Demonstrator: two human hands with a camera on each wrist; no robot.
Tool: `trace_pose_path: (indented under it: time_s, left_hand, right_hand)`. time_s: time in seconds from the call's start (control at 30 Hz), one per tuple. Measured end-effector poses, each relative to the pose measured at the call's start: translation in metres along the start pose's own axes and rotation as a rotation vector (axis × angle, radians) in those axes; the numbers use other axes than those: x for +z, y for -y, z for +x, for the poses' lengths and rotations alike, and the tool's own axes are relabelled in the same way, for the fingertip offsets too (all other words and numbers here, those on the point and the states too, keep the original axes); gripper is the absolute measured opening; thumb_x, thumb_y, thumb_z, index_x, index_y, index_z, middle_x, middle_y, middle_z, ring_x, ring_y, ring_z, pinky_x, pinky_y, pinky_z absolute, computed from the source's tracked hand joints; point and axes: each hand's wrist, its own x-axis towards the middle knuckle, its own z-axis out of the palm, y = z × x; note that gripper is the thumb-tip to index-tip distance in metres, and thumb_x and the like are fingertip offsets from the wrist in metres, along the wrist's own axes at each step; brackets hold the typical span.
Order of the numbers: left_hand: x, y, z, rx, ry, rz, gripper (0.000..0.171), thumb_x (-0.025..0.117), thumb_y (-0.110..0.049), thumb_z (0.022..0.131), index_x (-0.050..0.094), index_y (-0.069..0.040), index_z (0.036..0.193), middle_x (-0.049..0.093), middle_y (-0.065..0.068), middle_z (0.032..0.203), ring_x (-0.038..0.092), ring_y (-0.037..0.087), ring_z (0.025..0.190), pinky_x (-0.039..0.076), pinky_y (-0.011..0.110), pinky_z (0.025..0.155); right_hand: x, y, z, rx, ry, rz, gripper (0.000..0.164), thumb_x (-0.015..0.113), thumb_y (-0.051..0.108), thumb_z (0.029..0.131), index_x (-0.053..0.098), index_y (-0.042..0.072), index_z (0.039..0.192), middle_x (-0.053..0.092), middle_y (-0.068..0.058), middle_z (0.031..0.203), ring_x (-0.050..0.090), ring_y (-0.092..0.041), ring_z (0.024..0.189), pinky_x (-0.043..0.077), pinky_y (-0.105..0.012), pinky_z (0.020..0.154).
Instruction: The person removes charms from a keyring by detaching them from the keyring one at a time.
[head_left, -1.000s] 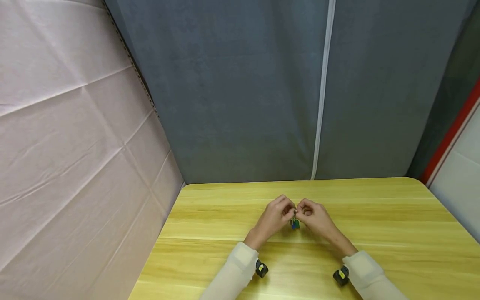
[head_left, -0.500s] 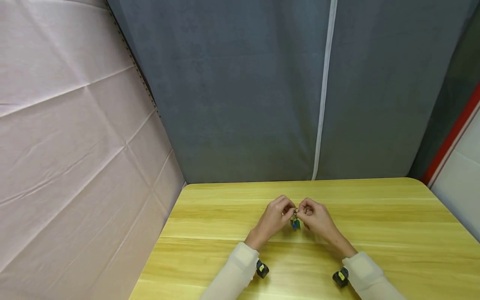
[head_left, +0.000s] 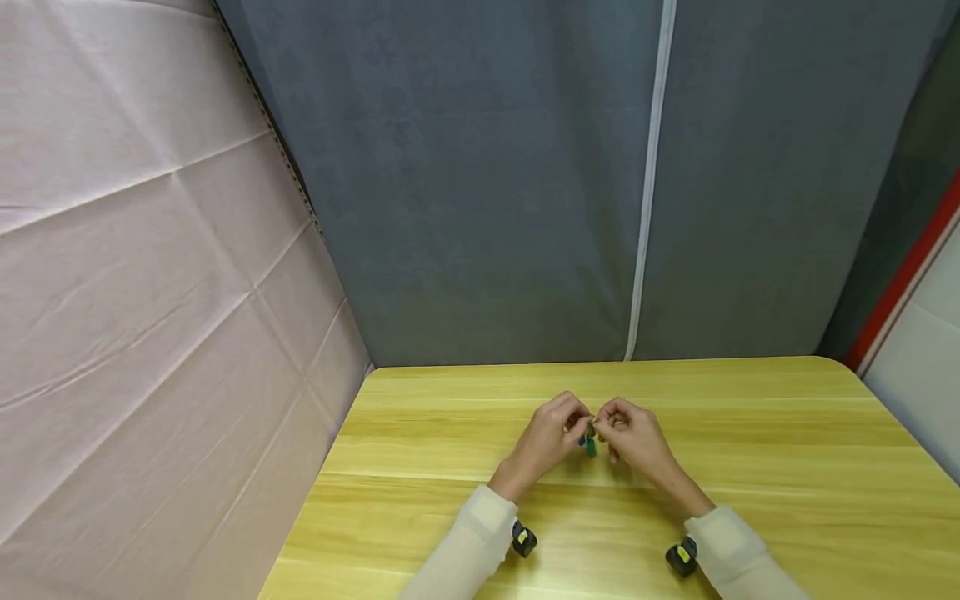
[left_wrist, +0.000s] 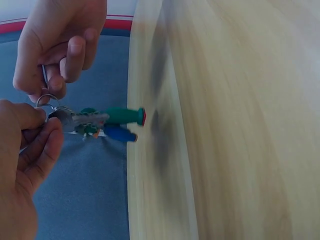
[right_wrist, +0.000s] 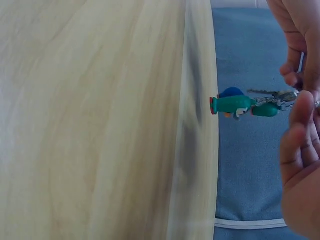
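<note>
Over the table, my left hand (head_left: pixel 551 435) and right hand (head_left: pixel 636 435) meet at a small metal key ring (left_wrist: pixel 48 97). The left thumb and fingers pinch it beside the head of a key (left_wrist: pixel 90 119). From the other side, my right fingertips pinch the ring, partly hidden by the fingers in the right wrist view. Below the hands dangle a green figure charm (right_wrist: pixel 232 104) with a red end and a blue charm (left_wrist: pixel 119 133), along with a smaller green piece (right_wrist: pixel 265 109) and short chains (right_wrist: pixel 262 100).
The wooden table (head_left: pixel 450 417) reaches back to a grey curtain (head_left: pixel 480 208) with a white strip (head_left: pixel 647 183). Pale cloth (head_left: pixel 165 292) hangs at the left, and a red-edged white panel (head_left: pixel 922 333) stands at the right. Each wrist carries a black camera (head_left: pixel 523 539).
My right hand has shifted slightly to the right at the ring. The hanging charms have turned, so less blue shows in the head view. The left hand has hardly moved.
</note>
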Motion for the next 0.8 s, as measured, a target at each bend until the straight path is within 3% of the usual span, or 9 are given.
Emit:
trace_pose_path:
  time_s: [0.17, 0.37, 0.5, 0.8]
  left_hand:
    - [-0.0001, 0.003, -0.0024, 0.008, -0.004, 0.009, 0.005, 0.067, -0.008, 0.105, 0.071, -0.006, 0.104, 0.069, 0.005, 0.099, 0.066, 0.008, 0.083, 0.049, 0.005, 0.073]
    - [-0.0004, 0.0045, -0.0045, 0.015, -0.001, 0.005, 0.006, 0.066, -0.011, 0.106, 0.071, -0.008, 0.106, 0.068, 0.003, 0.1, 0.064, 0.005, 0.082, 0.049, 0.005, 0.072]
    - [-0.0011, 0.0053, -0.006, 0.012, -0.002, 0.011, 0.006, 0.067, -0.012, 0.106, 0.071, -0.009, 0.105, 0.067, 0.001, 0.099, 0.062, 0.004, 0.082, 0.049, 0.005, 0.072]
    - [-0.0012, 0.0063, -0.0067, 0.012, 0.032, -0.006, 0.01, 0.065, -0.014, 0.107, 0.074, -0.009, 0.111, 0.068, 0.002, 0.103, 0.063, 0.005, 0.084, 0.049, 0.005, 0.075]
  right_hand:
    - [-0.0051, -0.0013, 0.0041, -0.014, 0.01, -0.019, 0.013, 0.059, 0.01, 0.107, 0.069, 0.001, 0.106, 0.07, -0.022, 0.088, 0.047, -0.008, 0.046, 0.044, -0.026, 0.046]
    - [-0.0087, -0.0038, 0.0065, -0.147, 0.07, -0.091, 0.014, 0.065, 0.005, 0.103, 0.075, 0.005, 0.114, 0.07, -0.015, 0.11, 0.056, -0.013, 0.062, 0.052, -0.027, 0.058]
    - [-0.0089, -0.0072, 0.007, -0.191, 0.097, -0.114, 0.009, 0.068, 0.005, 0.103, 0.076, 0.008, 0.106, 0.07, -0.011, 0.105, 0.057, -0.011, 0.069, 0.052, -0.026, 0.062]
    - [-0.0089, -0.0054, 0.0072, -0.194, 0.062, -0.141, 0.006, 0.07, 0.004, 0.101, 0.074, 0.008, 0.102, 0.072, -0.006, 0.098, 0.056, -0.01, 0.076, 0.05, -0.024, 0.067]
